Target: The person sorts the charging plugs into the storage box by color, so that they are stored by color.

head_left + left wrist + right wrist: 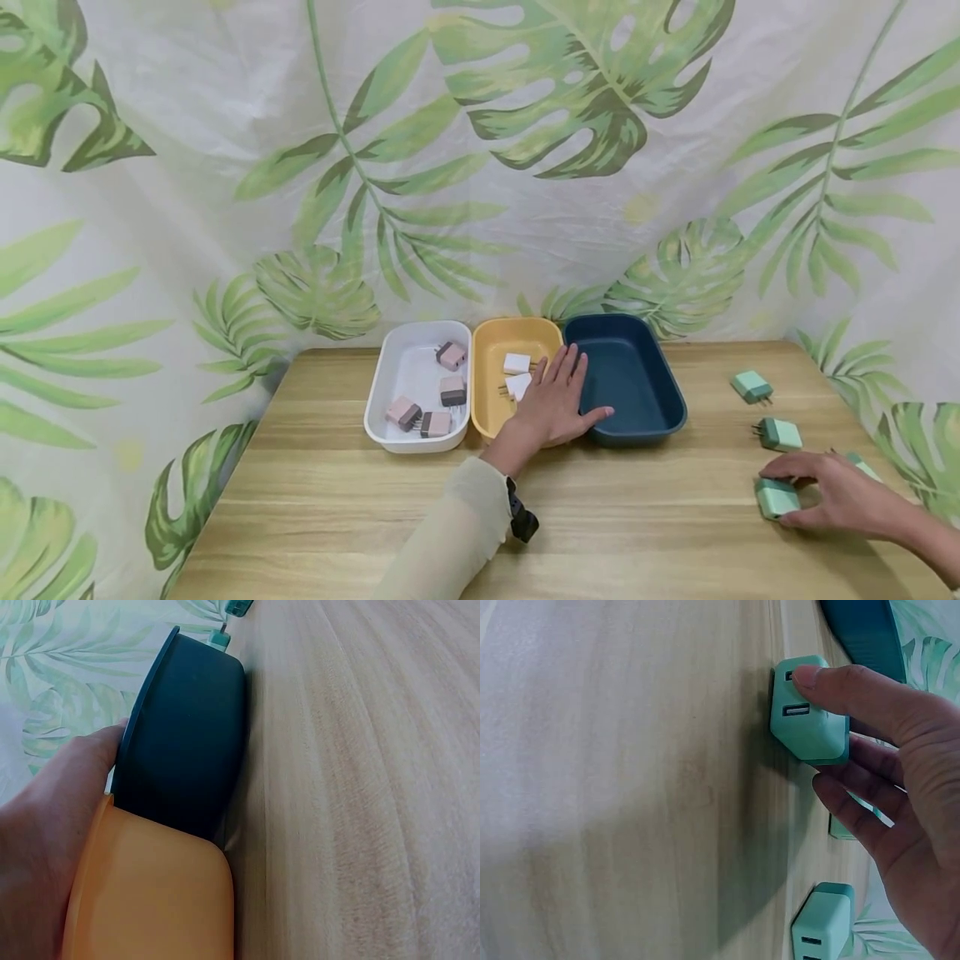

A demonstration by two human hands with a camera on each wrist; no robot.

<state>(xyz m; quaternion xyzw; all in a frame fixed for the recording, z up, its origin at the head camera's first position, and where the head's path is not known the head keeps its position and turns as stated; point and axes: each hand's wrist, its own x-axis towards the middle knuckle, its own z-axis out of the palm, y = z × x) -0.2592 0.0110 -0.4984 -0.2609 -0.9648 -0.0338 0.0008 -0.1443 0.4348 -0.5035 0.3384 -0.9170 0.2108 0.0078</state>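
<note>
My left hand point(553, 402) lies flat with spread fingers over the yellow bin point(481, 421) and the near left rim of the dark blue bin point(626, 375). It partly hides white charger plugs point(517, 363) in the yellow bin. On the right, my right hand point(840, 492) pinches a green USB charger point(777, 498) between thumb and fingers. In the right wrist view the thumb presses by the ports of this charger point(802, 712), close over the wood. Nothing lies inside the blue bin.
A white bin point(372, 400) at the left holds several pink and grey chargers point(452, 356). More green chargers lie on the wooden table point(637, 517): one at the back point(752, 387), one nearer point(780, 434), one partly behind my right hand point(862, 467). A leaf-patterned cloth point(480, 167) hangs behind.
</note>
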